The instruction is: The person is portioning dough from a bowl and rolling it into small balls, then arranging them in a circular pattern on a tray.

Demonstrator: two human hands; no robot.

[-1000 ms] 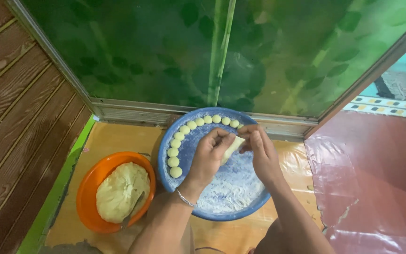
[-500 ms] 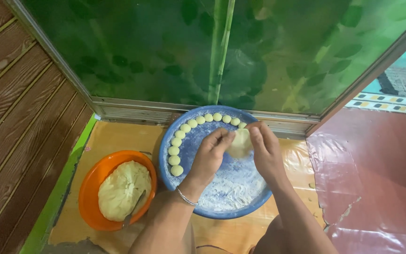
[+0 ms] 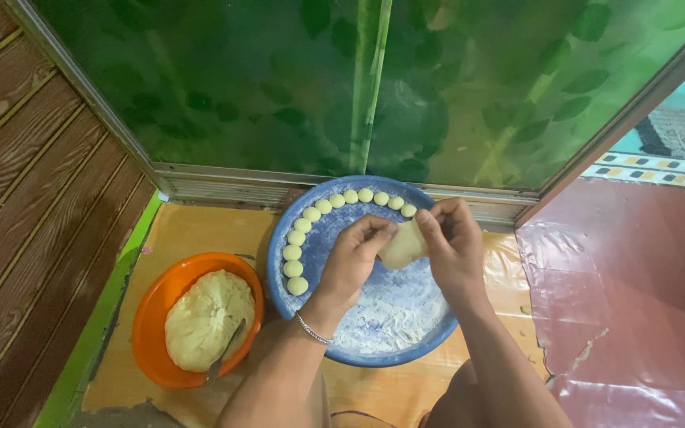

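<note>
A pale lump of dough (image 3: 403,244) is pinched between my left hand (image 3: 353,261) and my right hand (image 3: 455,246), above a round blue tray (image 3: 358,352) dusted with white flour. Several small dough balls (image 3: 311,214) line the tray's far and left rim in a curved row. My left wrist wears a thin metal bracelet (image 3: 311,328). Both hands grip the same lump with their fingertips.
An orange bowl (image 3: 154,311) at the left holds a large mound of dough (image 3: 206,317) with a utensil stuck in it. A yellow plastic sheet (image 3: 192,234) covers the floor. Green patterned glass panels (image 3: 358,87) stand behind, a wooden wall (image 3: 25,174) at left, red floor (image 3: 636,293) at right.
The dough lump and both hands have shifted slightly nearer and to the middle of the tray. The fingers keep working the lump.
</note>
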